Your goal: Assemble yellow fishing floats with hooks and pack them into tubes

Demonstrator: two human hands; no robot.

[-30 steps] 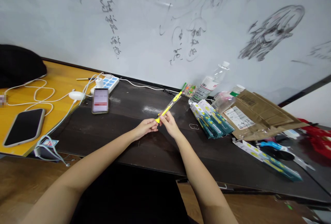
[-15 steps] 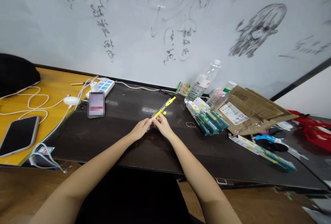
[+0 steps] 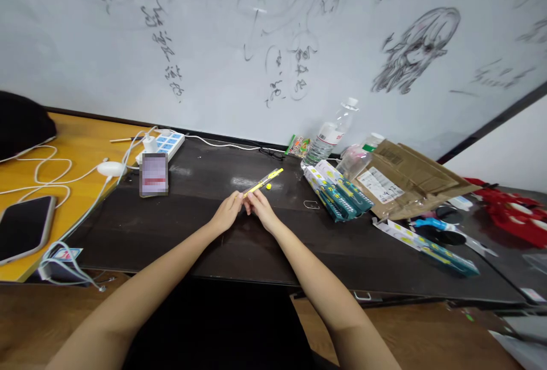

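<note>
Between my two hands is a slim yellow-and-clear stick-shaped item, tilted up and away to the right; its exact kind cannot be made out. My left hand is closed at its near end, thumb and fingers pinched together. On the right side of the same end, the fingers of my right hand are curled and closed on it. A small round yellow piece shows just beyond my right hand, apart from the stick, over the dark table.
Teal-and-white boxes, a water bottle and a brown paper package stand to the right. Another long box lies nearer the right edge. A pixelated card, a power strip, cables and a phone occupy the left.
The view has shifted slightly. Both hands and the stick have tipped a little lower and left, and the round yellow piece now appears separate from the stick.
</note>
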